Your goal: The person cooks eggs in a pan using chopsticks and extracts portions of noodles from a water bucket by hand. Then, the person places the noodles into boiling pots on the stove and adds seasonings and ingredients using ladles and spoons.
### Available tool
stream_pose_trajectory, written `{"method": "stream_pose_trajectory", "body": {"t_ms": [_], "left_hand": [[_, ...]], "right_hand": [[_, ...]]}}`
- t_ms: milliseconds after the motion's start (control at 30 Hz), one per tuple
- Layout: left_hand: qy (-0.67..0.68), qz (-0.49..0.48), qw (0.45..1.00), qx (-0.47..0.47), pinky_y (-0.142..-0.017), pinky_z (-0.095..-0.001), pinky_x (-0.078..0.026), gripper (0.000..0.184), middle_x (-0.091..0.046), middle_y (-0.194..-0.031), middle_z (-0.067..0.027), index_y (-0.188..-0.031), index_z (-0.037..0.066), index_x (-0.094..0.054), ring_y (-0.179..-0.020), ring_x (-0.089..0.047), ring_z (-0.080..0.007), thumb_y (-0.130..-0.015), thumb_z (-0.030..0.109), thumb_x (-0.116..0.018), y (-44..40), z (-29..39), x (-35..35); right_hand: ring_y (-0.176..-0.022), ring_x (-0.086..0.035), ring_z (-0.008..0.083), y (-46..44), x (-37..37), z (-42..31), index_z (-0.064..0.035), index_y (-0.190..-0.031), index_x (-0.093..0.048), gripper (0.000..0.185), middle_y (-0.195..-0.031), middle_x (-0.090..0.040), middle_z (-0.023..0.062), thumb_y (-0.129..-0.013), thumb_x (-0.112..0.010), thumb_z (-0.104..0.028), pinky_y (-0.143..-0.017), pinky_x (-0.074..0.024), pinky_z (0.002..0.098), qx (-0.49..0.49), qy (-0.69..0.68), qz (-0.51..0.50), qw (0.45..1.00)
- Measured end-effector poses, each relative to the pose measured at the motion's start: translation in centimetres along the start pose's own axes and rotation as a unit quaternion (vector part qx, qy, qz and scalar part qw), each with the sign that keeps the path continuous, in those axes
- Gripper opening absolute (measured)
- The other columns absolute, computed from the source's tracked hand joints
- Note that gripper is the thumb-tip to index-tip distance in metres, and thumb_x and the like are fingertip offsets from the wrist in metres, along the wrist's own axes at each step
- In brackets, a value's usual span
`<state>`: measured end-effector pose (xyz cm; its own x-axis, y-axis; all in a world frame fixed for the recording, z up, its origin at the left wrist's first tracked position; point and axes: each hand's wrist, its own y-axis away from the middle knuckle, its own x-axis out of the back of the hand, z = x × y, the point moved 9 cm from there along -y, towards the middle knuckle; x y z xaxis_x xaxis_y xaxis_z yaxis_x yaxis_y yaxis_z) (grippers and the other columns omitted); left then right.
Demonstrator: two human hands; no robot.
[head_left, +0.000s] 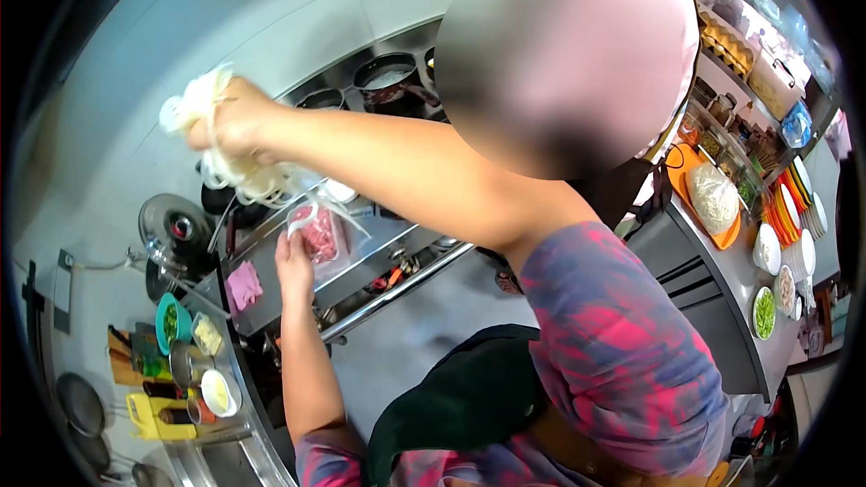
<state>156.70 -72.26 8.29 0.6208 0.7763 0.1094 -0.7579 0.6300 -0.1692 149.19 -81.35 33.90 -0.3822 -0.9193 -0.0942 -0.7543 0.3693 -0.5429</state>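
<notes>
My right hand is raised at the upper left, closed around a bunch of white, looping noodle-like strands. Some strands trail down below the hand towards a clear plastic container of raw pinkish meat. At that container's near left edge is my left hand, its fingers closed on the rim. A few white strands lie over or in front of the meat; I cannot tell which. A pink cloth lies on the counter left of my left hand.
Dark pans stand on the stove behind my right arm. A glass lid, bowls such as the teal one and bottles are at left. Another person is close at the upper right. A metal rail edges the counter.
</notes>
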Motion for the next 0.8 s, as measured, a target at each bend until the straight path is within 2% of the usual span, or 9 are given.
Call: {"method": "stream_pose_trajectory", "body": {"t_ms": [67, 100, 333, 400, 467, 600, 733, 767, 800], "left_hand": [[0.018, -0.057, 0.998, 0.033, -0.052, -0.0217, -0.036, 0.020, -0.042, -0.061, 0.0003, -0.077, 0.005, -0.047, -0.054, -0.041, -0.0084, -0.088, 0.019, -0.039, -2.5, 1.4, -5.2], [0.085, -0.063, 0.993, 0.051, -0.053, -0.0221, -0.038, 0.020, -0.043, -0.062, -0.0005, -0.078, 0.005, -0.047, -0.055, -0.041, -0.0084, -0.088, 0.020, -0.040, -3.8, 1.6, -7.6], [0.107, -0.220, 0.969, 0.029, -0.052, -0.0230, -0.037, 0.021, -0.040, -0.061, 0.0008, -0.075, 0.007, -0.046, -0.056, -0.043, -0.0105, -0.088, 0.023, -0.039, -10.2, 4.5, -20.2], [0.114, -0.240, 0.963, 0.037, -0.050, -0.0218, -0.037, 0.018, -0.041, -0.061, 0.0003, -0.074, 0.005, -0.047, -0.052, -0.040, -0.0087, -0.086, 0.018, -0.040, -11.6, 5.7, -22.6], [0.126, -0.284, 0.951, 0.000, -0.052, -0.0235, -0.037, 0.021, -0.041, -0.062, 0.0006, -0.076, 0.006, -0.046, -0.056, -0.043, -0.0108, -0.088, 0.022, -0.039, -13.4, 7.1, -25.0], [0.146, -0.332, 0.932, -0.001, -0.053, -0.0238, -0.038, 0.020, -0.041, -0.063, 0.0007, -0.079, 0.006, -0.046, -0.056, -0.044, -0.0109, -0.088, 0.021, -0.037, -16.1, 8.6, -28.9], [0.097, -0.346, 0.933, 0.011, -0.056, -0.0250, -0.039, 0.021, -0.050, -0.069, -0.0015, -0.084, 0.006, -0.050, -0.061, -0.048, -0.0108, -0.088, 0.023, -0.039, -17.3, 6.4, -33.2], [0.064, -0.364, 0.929, -0.017, -0.056, -0.0251, -0.038, 0.021, -0.051, -0.070, -0.0019, -0.084, 0.006, -0.051, -0.062, -0.049, -0.0109, -0.087, 0.024, -0.041, -17.6, 5.4, -34.6], [0.127, -0.369, 0.921, 0.003, -0.057, -0.0243, -0.038, 0.021, -0.051, -0.067, -0.0016, -0.083, 0.005, -0.051, -0.062, -0.049, -0.0111, -0.086, 0.023, -0.043, -17.5, 4.7, -35.7]], "right_hand": [[-0.059, -0.051, 0.0130, -0.2, 5.6, 0.3, -0.0022, -0.071, -0.057, 0.013, -0.066, -0.057, 0.0059, -0.059, -0.059, -0.006, -0.053, -0.0419, 0.0287, 0.024, 0.036, 0.061, 0.997], [-0.059, -0.052, 0.0135, -0.6, 8.2, 1.6, -0.0020, -0.072, -0.057, 0.014, -0.067, -0.057, 0.0056, -0.059, -0.059, -0.005, -0.053, -0.0422, 0.0287, 0.020, 0.030, 0.082, 0.996], [-0.059, -0.053, 0.0160, -1.9, 24.2, 6.3, -0.0005, -0.074, -0.056, 0.015, -0.068, -0.056, 0.0065, -0.060, -0.060, -0.002, -0.053, -0.0429, 0.0290, -0.015, 0.104, 0.216, 0.971], [-0.057, -0.054, 0.0163, -2.4, 26.9, 5.7, -0.0004, -0.075, -0.056, 0.015, -0.067, -0.056, 0.0063, -0.060, -0.061, -0.001, -0.049, -0.0429, 0.0303, -0.010, 0.091, 0.239, 0.967], [-0.060, -0.056, 0.0198, -2.8, 29.2, 5.3, 0.0035, -0.079, -0.057, 0.018, -0.072, -0.058, 0.0095, -0.062, -0.061, -0.002, -0.052, -0.0446, 0.0329, -0.044, 0.081, 0.270, 0.958], [-0.058, -0.057, 0.0192, -2.6, 32.4, 4.0, 0.0037, -0.077, -0.056, 0.016, -0.071, -0.057, 0.0100, -0.063, -0.060, 0.000, -0.050, -0.0443, 0.0318, -0.069, 0.136, 0.321, 0.935], [-0.059, -0.056, 0.0180, -1.6, 35.2, 4.6, 0.0036, -0.081, -0.055, 0.018, -0.072, -0.057, 0.0093, -0.063, -0.060, 0.000, -0.051, -0.0441, 0.0307, -0.063, 0.161, 0.363, 0.916], [-0.060, -0.055, 0.0163, -1.1, 36.0, 4.8, 0.0014, -0.080, -0.055, 0.017, -0.071, -0.056, 0.0074, -0.065, -0.060, -0.001, -0.051, -0.0437, 0.0298, -0.043, 0.178, 0.366, 0.912], [-0.060, -0.054, 0.0147, -0.7, 36.5, 5.0, -0.0007, -0.080, -0.054, 0.015, -0.069, -0.054, 0.0055, -0.066, -0.060, -0.003, -0.052, -0.0432, 0.0289, -0.023, 0.194, 0.368, 0.909]]}}
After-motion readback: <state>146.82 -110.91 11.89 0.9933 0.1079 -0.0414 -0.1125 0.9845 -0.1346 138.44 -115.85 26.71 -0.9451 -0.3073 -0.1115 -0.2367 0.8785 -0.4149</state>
